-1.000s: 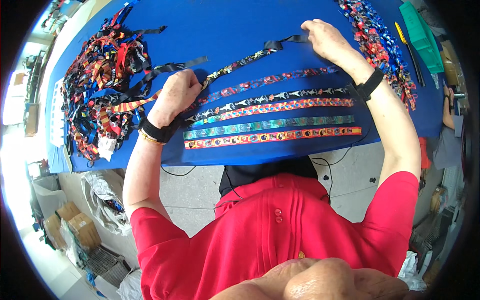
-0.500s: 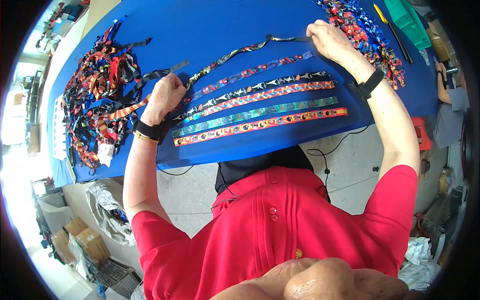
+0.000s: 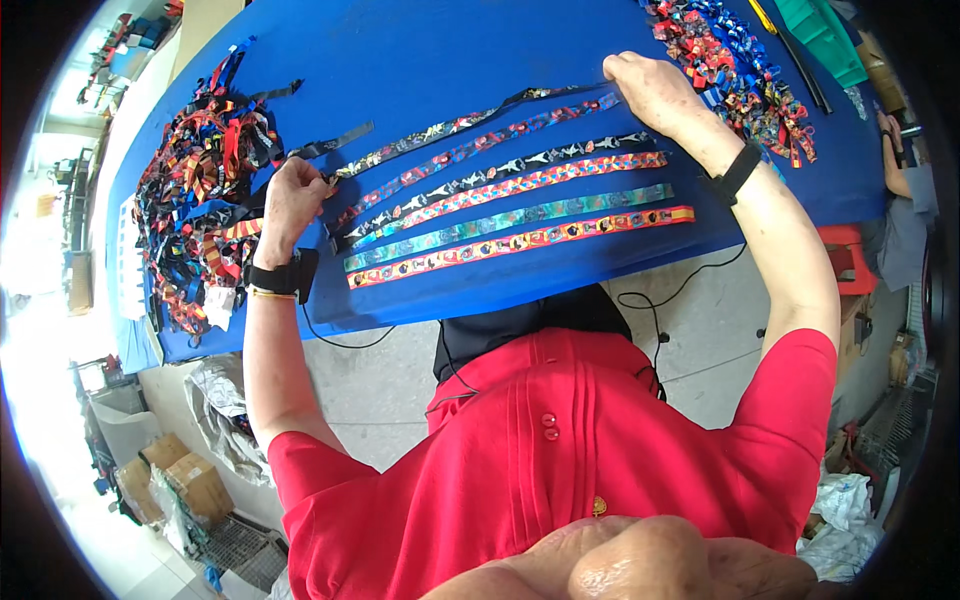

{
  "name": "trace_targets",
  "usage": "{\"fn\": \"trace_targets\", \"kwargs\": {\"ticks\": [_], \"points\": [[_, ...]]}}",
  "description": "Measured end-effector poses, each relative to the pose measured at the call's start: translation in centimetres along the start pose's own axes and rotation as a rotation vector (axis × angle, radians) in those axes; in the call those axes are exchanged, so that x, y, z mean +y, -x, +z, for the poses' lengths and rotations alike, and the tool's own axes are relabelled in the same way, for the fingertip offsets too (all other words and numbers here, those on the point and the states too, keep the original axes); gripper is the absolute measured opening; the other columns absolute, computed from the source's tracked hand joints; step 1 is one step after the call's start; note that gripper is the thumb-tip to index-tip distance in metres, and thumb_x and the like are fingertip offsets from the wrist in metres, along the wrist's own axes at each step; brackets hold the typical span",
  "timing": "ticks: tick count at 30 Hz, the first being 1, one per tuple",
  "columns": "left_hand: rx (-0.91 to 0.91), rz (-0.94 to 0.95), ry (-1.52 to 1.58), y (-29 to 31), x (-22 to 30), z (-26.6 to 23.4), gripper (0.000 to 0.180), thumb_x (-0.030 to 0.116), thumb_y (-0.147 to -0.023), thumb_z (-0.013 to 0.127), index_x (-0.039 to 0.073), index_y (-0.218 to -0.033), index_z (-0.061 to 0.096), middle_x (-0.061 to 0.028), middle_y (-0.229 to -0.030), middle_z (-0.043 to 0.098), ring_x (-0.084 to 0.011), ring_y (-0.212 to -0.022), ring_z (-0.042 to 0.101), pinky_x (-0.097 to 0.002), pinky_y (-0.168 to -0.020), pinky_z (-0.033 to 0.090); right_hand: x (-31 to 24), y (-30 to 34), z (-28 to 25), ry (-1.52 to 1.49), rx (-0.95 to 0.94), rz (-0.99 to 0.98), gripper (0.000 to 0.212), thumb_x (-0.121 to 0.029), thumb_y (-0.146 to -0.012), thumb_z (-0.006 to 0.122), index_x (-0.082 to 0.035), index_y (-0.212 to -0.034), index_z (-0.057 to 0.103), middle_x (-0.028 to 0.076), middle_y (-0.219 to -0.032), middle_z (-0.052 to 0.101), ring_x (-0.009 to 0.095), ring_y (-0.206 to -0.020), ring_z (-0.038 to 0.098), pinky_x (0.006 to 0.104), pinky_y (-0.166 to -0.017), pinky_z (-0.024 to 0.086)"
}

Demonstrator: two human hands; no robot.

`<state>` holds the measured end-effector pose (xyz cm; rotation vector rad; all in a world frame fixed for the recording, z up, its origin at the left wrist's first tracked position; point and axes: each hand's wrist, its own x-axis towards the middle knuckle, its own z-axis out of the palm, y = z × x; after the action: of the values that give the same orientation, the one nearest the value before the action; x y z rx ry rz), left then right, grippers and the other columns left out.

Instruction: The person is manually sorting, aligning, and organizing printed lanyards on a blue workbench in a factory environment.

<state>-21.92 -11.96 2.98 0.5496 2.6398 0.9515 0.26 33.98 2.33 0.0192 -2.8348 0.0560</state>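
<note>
A dark patterned fabric strap (image 3: 440,138) is stretched between my hands above the blue-covered table. My left hand (image 3: 293,205) pinches its left end, beside a tangled heap of colourful straps (image 3: 195,185). At the far right, my right hand (image 3: 652,92) closes on the other end. Below lie several straps in near-parallel rows: a blue-and-red one (image 3: 470,147), a black-and-white one (image 3: 500,172), a red checkered one (image 3: 530,186), a teal one (image 3: 510,222) and, nearest me, a yellow-and-red one (image 3: 520,243).
A second heap of red, blue and multicoloured straps (image 3: 725,80) lies at the far right. Beyond it are a green bin (image 3: 822,40) and a long black tool. Another person's arm (image 3: 893,165) shows at the right edge. A red stool (image 3: 848,262) stands beside the table.
My left hand has moved left and slightly nearer me, pulling the patterned strap straighter. The strap has come down closer to the rows; my right hand has shifted slightly.
</note>
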Motion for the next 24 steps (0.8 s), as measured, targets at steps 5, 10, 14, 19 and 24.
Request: {"fn": "trace_targets", "kwargs": {"ticks": [5, 10, 14, 19, 24], "points": [[0.017, 0.001, -0.059, 0.3, -0.6, -0.3, 0.006, 0.005, -0.086, 0.062, -0.001, -0.089, 0.063, -0.0070, -0.073, 0.067, -0.0117, -0.055, 0.062, -0.0281, -0.048, 0.049, -0.1, -0.8, 0.7, 0.076, -0.023, -0.072, 0.018, 0.001, -0.089, 0.058, -0.008, -0.104, 0.057, 0.015, -0.095, 0.064, 0.038, -0.087, 0.070, 0.0451, -0.069, 0.058], [0.033, 0.006, -0.076, 0.1, -2.3, 0.2, 0.008, 0.005, -0.086, 0.063, -0.002, -0.090, 0.063, -0.0078, -0.073, 0.067, -0.0122, -0.057, 0.062, -0.0286, -0.050, 0.050, -0.3, -1.5, 1.0, 0.041, -0.109, -0.067, 0.014, 0.002, -0.090, 0.056, -0.006, -0.102, 0.058, 0.015, -0.096, 0.065, 0.037, -0.090, 0.069, 0.0455, -0.074, 0.058], [0.013, 0.036, -0.007, -0.2, -2.8, 0.2, 0.008, 0.005, -0.087, 0.062, -0.001, -0.091, 0.063, -0.0075, -0.074, 0.067, -0.0118, -0.056, 0.062, -0.0283, -0.048, 0.049, -0.5, -2.1, -0.3, 0.002, -0.229, -0.004, 0.016, -0.001, -0.092, 0.054, -0.007, -0.103, 0.064, 0.012, -0.103, 0.068, 0.035, -0.097, 0.068, 0.0455, -0.081, 0.056], [-0.027, -0.054, 0.057, 0.2, -2.2, 0.0, 0.009, 0.006, -0.089, 0.061, 0.000, -0.095, 0.063, -0.0059, -0.075, 0.067, -0.0103, -0.056, 0.062, -0.0263, -0.046, 0.048, -2.9, -5.3, -1.1, -0.161, -0.216, -0.082, 0.020, -0.017, -0.097, 0.060, -0.011, -0.116, 0.065, 0.011, -0.108, 0.069, 0.033, -0.103, 0.067, 0.0425, -0.087, 0.056], [-0.064, -0.065, 0.099, 0.0, -2.8, 0.0, 0.009, 0.006, -0.091, 0.059, 0.000, -0.098, 0.062, -0.0054, -0.076, 0.067, -0.0099, -0.056, 0.062, -0.0252, -0.046, 0.048, -7.2, -7.9, 1.3, -0.275, -0.221, -0.162, 0.031, -0.012, -0.094, 0.064, -0.015, -0.126, 0.063, 0.009, -0.116, 0.068, 0.031, -0.106, 0.067, 0.0420, -0.090, 0.056]]}}
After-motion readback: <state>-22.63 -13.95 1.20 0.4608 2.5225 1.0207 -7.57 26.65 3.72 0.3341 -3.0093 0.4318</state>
